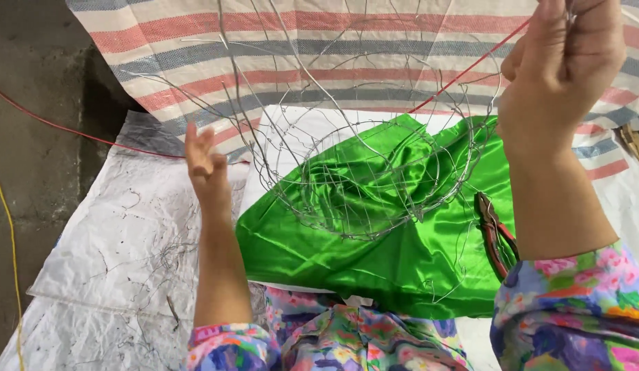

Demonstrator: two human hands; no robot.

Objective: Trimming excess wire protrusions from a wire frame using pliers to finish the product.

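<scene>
A round frame of thin silver wire (364, 161) hangs in the air in front of me, its loops crossing over a shiny green cloth (402, 247). My right hand (563, 65) is raised at the upper right, fingers closed on the frame's top wires where a red cord (470, 66) runs in. My left hand (206, 165) is lifted at the frame's left side, fingers apart and upright, just beside the outer wires; whether it touches them I cannot tell. Both my sleeves are flowery.
Red-handled pliers (494, 233) lie on the green cloth by my right forearm. A striped woven sheet (333, 41) covers the back, a white sack (113, 227) with wire scraps the left. A yellow cord (12, 254) crosses the concrete floor at far left.
</scene>
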